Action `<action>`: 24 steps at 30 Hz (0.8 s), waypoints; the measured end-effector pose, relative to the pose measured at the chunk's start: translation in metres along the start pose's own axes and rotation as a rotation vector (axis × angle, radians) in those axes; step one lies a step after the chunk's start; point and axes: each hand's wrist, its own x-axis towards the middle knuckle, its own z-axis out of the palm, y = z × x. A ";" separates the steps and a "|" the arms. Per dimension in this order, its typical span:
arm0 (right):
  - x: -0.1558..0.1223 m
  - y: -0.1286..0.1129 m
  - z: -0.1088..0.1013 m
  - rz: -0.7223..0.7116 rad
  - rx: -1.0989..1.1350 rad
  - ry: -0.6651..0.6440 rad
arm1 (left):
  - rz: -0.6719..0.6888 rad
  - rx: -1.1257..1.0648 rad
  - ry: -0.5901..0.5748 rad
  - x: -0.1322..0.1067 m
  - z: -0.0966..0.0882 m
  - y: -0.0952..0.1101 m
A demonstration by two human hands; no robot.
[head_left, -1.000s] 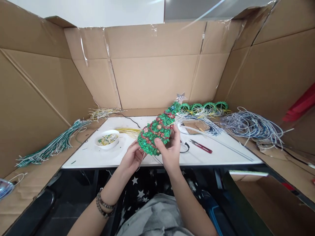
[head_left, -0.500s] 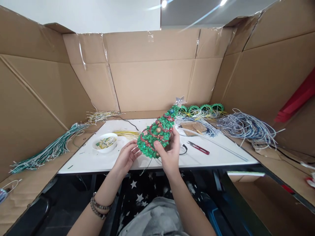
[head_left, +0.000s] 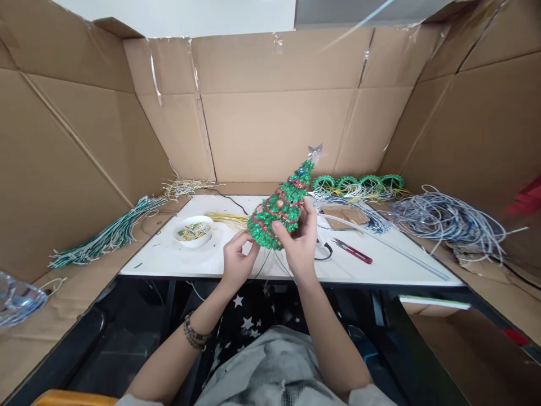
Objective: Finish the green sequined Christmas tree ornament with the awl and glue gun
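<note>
A small green tinsel Christmas tree [head_left: 274, 217] with red garland, little ornaments and a clear star [head_left: 315, 153] on top leans to the right above the table's front part. My right hand [head_left: 299, 242] is closed around its right side, thumb lying across the front and fingers behind. At the tree's lower left edge, my left hand [head_left: 239, 258] has its thumb and fingers bent together against the base; the fingertips are partly hidden. Thin wires [head_left: 262, 264] hang from underneath the tree.
On the white table [head_left: 169, 265] are a white bowl [head_left: 192, 241] of wire clippings, yellow wires [head_left: 228, 220], red-handled snips [head_left: 353, 251] and a cardboard piece [head_left: 344, 216]. Green lit-wire rings [head_left: 369, 183] and bundled cables [head_left: 448, 220] lie right; green-white wires [head_left: 107, 234] lie left. Cardboard walls [head_left: 270, 129] enclose three sides.
The camera view has shifted, moving the scene right and slightly up. My left fingers, spread beside the tree before, are now drawn together at its lower edge. My right hand keeps its hold.
</note>
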 end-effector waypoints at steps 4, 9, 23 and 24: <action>0.027 0.007 -0.009 -0.023 -0.072 0.036 | -0.007 0.119 0.004 0.012 -0.014 -0.008; 0.046 0.010 -0.016 -0.054 -0.083 0.026 | -0.048 0.186 -0.030 0.022 -0.029 -0.010; 0.030 0.010 -0.011 0.046 -0.019 0.058 | -0.219 -0.236 -0.176 0.018 0.017 -0.013; 0.028 0.009 -0.010 0.050 -0.011 0.051 | -0.226 -0.254 -0.167 0.018 0.019 -0.011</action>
